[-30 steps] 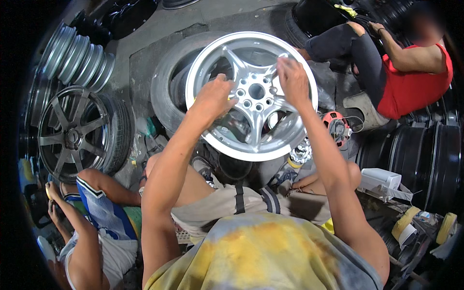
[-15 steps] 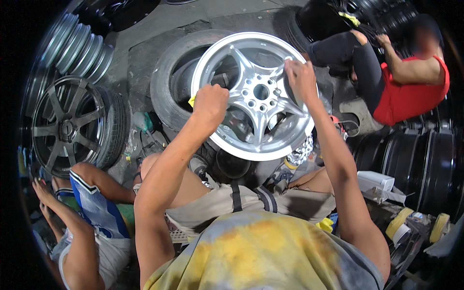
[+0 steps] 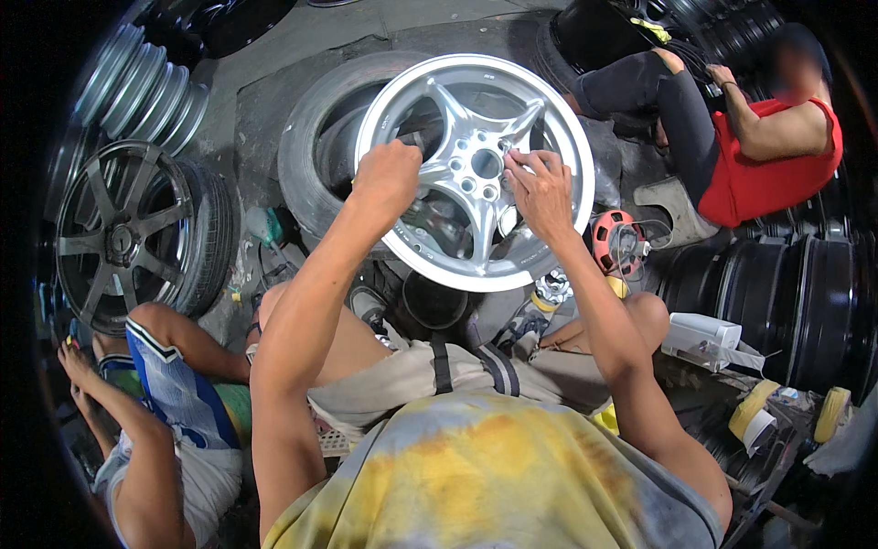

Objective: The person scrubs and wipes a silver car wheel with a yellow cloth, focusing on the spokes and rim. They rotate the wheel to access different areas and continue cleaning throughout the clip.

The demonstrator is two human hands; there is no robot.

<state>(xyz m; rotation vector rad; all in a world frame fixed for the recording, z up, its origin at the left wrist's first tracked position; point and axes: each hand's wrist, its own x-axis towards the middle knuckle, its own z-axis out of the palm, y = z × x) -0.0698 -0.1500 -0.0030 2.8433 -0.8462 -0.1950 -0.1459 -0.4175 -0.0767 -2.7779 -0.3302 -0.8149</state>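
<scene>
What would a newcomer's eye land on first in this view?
First, the bright silver rim in the middle, with the left hand at its left edge and the right hand just right of its hub. Next, a co-worker in red at the upper right, then the dark spoked wheel at the left.

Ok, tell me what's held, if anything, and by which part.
The left hand appears to grip the silver wheel by its left rim. The right hand is by its center hole; any hold there is unclear.
</scene>
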